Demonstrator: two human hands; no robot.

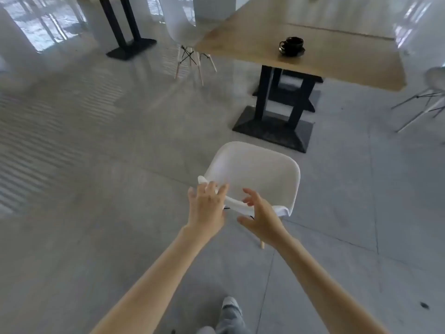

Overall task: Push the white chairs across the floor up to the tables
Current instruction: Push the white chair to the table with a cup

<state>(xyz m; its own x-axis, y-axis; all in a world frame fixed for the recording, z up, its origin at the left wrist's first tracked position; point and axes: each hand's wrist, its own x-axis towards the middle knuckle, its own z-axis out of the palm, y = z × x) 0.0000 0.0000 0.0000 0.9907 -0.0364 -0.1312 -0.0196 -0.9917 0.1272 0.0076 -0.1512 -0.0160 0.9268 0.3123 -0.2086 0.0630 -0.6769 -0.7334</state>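
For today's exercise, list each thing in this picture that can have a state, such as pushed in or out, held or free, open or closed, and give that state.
Near white chair: upright, out on the floor, short of the table.
Left hand: open, fingers on the chair's back edge.
Right hand: open, at the back edge, contact unclear.
Far white chair: upright, beside the table's far corner.
Wooden table: standing.
Black cup: upright on its saucer; contents cannot be seen.

Café: pedestal tables (pixel 301 47), coffee cup (pixel 291 45)

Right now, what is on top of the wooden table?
A black cup on a black saucer sits near the wooden table's near edge. The rest of the top shown looks bare; its far end runs out of frame.
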